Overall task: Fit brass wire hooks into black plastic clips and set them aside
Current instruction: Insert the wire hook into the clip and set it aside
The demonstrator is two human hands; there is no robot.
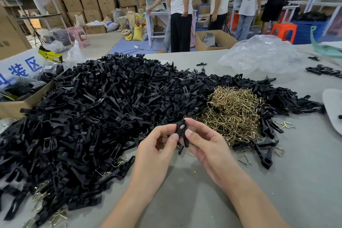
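Note:
Both my hands hold one black plastic clip (181, 131) just above the table, in front of the piles. My left hand (157, 146) pinches its left side between thumb and fingers. My right hand (203, 142) pinches its right side, thumb on the front. The clip's lower legs hang down between my palms. A big heap of loose black clips (103, 109) fills the left and middle of the table. A tangled mound of brass wire hooks (233, 111) lies to the right of my hands. I cannot tell whether a hook sits in the held clip.
Grey table (203, 200). A few stray hooks (244, 160) and clips (264, 153) lie right of my right hand. A crumpled clear plastic bag (259, 55) sits at the back right, a cardboard box (16, 105) at the left edge. Several people stand beyond the table.

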